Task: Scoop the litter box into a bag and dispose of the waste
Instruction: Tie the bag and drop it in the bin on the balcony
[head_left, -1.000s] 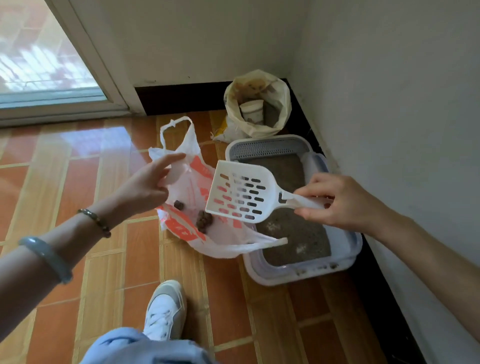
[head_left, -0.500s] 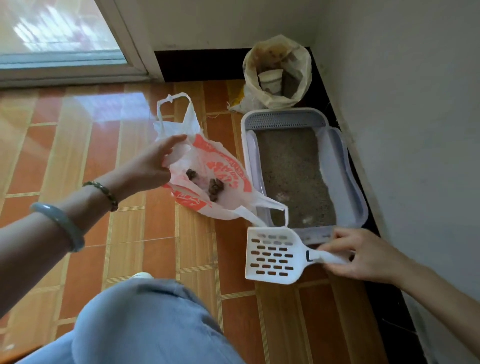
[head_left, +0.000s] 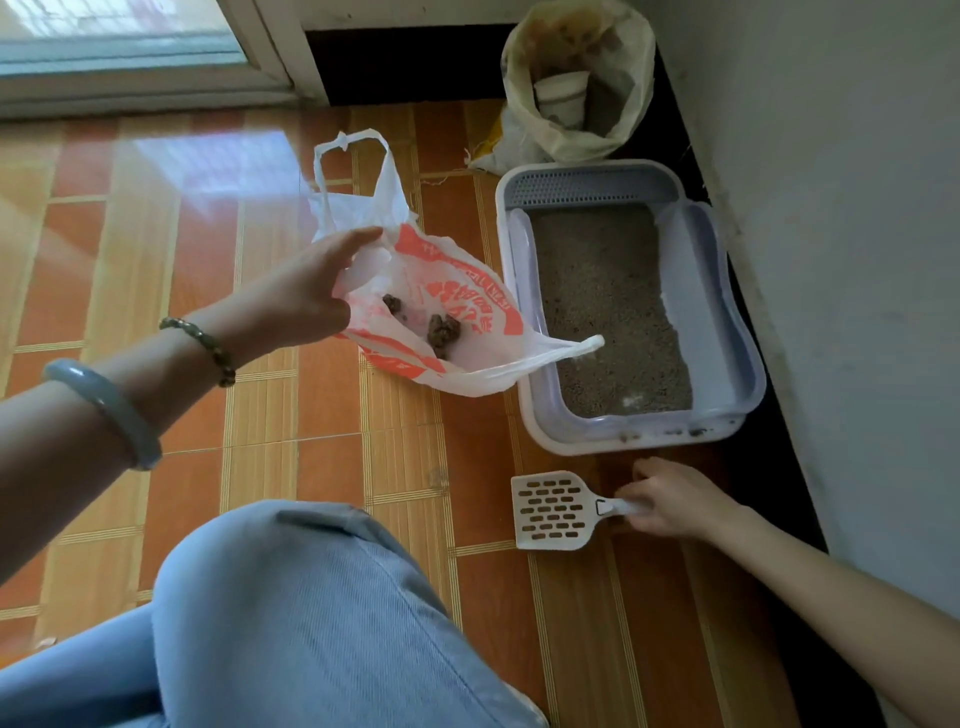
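A white plastic bag (head_left: 457, 306) with orange print hangs open to the left of the litter box; my left hand (head_left: 306, 296) grips its rim. Dark waste clumps (head_left: 443, 329) lie inside the bag. The pale litter box (head_left: 540, 415) sits against the right wall, filled with grey litter (head_left: 602, 306). A white slotted scoop (head_left: 553, 512) lies flat on the floor tiles in front of the box. My right hand (head_left: 670, 499) holds the scoop's handle, fingers curled round it.
An open sack (head_left: 623, 124) with a paper cup (head_left: 563, 98) inside stands in the corner behind the box. The white wall (head_left: 841, 260) and its dark skirting run along the right. My knee in blue trousers (head_left: 291, 613) fills the lower left. A glass door frame (head_left: 270, 47) is top left.
My right hand brought the scoop from above the bag down toward me and laid it on the floor in front of the litter box. My left hand still holds the bag open.
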